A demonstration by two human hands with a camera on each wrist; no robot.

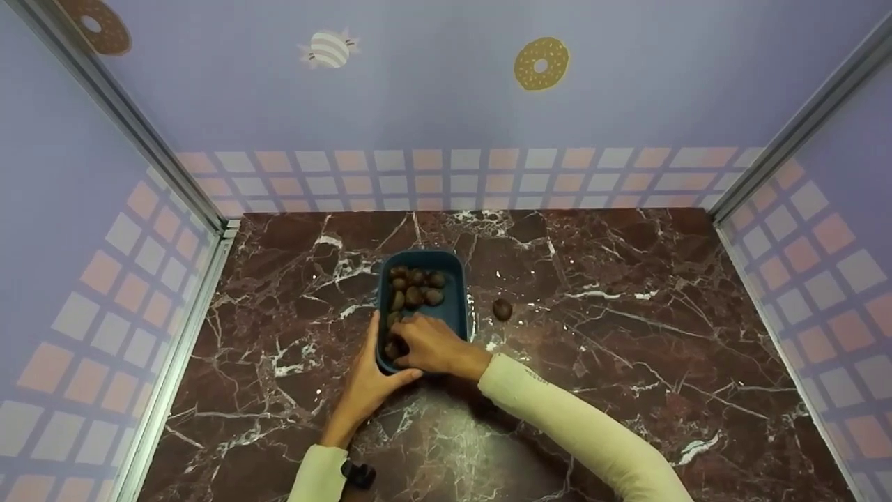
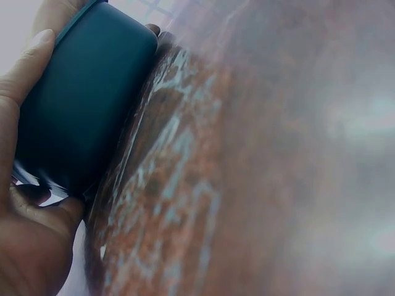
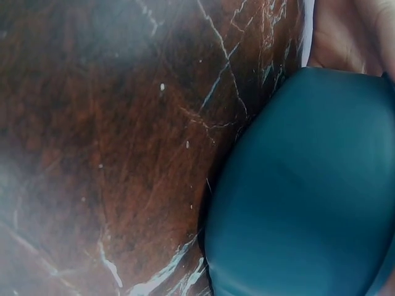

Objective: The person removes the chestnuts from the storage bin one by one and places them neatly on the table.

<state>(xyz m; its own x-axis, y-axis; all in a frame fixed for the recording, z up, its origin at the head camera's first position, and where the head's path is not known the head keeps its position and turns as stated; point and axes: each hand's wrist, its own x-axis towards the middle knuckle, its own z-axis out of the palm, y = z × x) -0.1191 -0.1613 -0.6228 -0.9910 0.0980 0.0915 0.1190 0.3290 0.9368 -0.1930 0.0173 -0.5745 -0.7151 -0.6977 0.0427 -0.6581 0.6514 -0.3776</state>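
Observation:
A dark teal rectangular container (image 1: 456, 314) stands on the marble-patterned surface with several brown chestnuts (image 1: 414, 296) gathered at its far left. My left hand (image 1: 369, 383) grips the near left corner, fingers along the left side and thumb at the near end. In the left wrist view the thumb and fingers (image 2: 37, 65) press against the container's outer wall (image 2: 86, 92). Reaching over the right rim, my right hand (image 1: 428, 343) has its fingers curled down inside, pinching a chestnut near the close left corner. Its fingertips are partly hidden.
One loose chestnut (image 1: 502, 309) lies to the right of the container. Lavender walls with a checked border enclose the surface at the back, left (image 1: 90, 314) and right (image 1: 815, 258). Metal strips (image 1: 178, 348) run along the side edges.

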